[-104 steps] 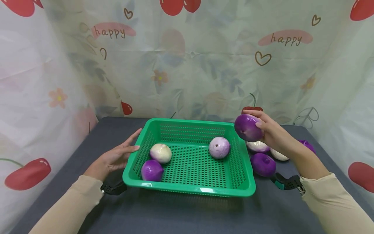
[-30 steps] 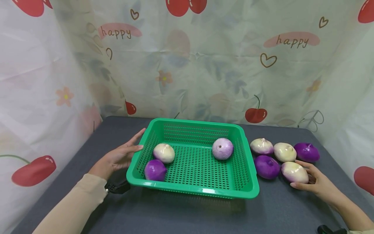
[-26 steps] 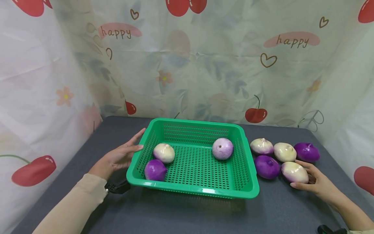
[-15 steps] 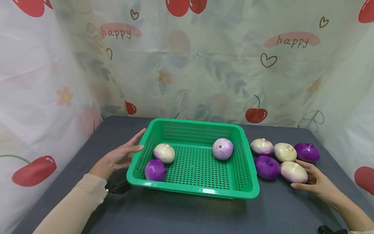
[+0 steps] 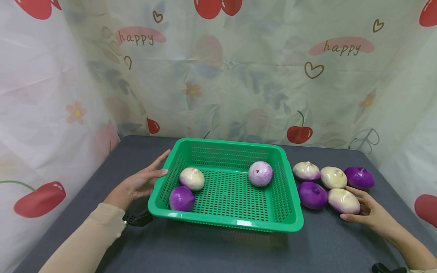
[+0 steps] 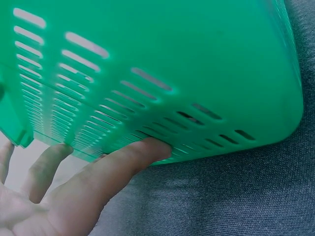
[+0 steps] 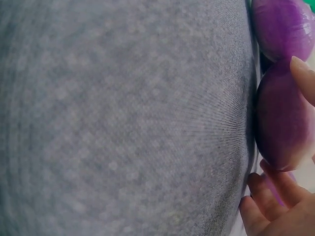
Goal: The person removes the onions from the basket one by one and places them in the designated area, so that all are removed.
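Note:
My right hand [image 5: 370, 212] lies at the right of the table, thumb and fingers on either side of a white-and-purple onion [image 5: 343, 201]. In the right wrist view that onion [image 7: 283, 118] shows its purple underside, low on the cloth. My left hand [image 5: 141, 182] touches the left side of a green perforated basket [image 5: 225, 223]. The left wrist view shows its thumb [image 6: 142, 152] straight against the slotted wall. Inside the basket are a white onion [image 5: 192, 179], a purple onion [image 5: 181, 198] and, apart from them, a lilac onion [image 5: 260, 174].
Beside the basket, close to the right hand, lie another purple onion [image 5: 312, 195], a cream-and-purple onion [image 5: 306, 171], a cream onion [image 5: 333, 177] and a dark purple onion [image 5: 359, 178]. A dark grey cloth [image 5: 205, 250] covers the table; a printed curtain [image 5: 232, 94] hangs behind.
My right hand has brought the white-and-purple onion from above the basket's right rim down to the table at the right. In the last second almost nothing moved. The left hand stayed at the basket.

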The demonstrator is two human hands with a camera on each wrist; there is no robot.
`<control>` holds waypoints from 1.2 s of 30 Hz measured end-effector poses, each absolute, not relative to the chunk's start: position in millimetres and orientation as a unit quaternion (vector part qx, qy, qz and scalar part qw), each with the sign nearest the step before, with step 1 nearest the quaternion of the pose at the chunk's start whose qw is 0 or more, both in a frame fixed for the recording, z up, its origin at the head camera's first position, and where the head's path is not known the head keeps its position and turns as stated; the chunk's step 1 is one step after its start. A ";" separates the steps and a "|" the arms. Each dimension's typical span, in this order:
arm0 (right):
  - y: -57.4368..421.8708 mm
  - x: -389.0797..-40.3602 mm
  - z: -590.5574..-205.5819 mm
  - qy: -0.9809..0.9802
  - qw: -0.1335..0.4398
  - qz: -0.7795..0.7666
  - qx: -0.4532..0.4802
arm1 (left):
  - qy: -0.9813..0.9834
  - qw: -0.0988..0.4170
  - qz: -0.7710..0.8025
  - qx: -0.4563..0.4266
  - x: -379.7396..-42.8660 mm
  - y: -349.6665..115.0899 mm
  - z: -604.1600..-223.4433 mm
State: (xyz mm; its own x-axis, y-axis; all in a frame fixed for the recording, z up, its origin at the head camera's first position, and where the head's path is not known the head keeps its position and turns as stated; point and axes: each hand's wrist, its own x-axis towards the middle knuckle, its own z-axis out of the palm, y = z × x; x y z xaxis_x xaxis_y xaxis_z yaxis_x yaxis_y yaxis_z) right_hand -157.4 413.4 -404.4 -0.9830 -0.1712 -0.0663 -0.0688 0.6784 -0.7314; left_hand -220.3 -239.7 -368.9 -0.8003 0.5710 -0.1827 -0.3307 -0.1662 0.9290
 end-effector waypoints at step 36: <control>278.2 -206.5 -259.8 0.856 -0.027 -0.490 -0.161 | 0.574 0.306 0.749 0.124 -221.8 -242.2 -370.3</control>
State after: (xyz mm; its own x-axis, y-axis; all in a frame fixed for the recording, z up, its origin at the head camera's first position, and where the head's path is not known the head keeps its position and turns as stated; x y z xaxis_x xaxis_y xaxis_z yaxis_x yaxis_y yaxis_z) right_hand -206.5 278.2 -259.8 -0.9464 -0.2503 0.2040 -0.3029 0.4685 -0.8299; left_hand -221.8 -242.2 -370.3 -0.7818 0.6012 -0.1654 -0.3159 -0.1533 0.9363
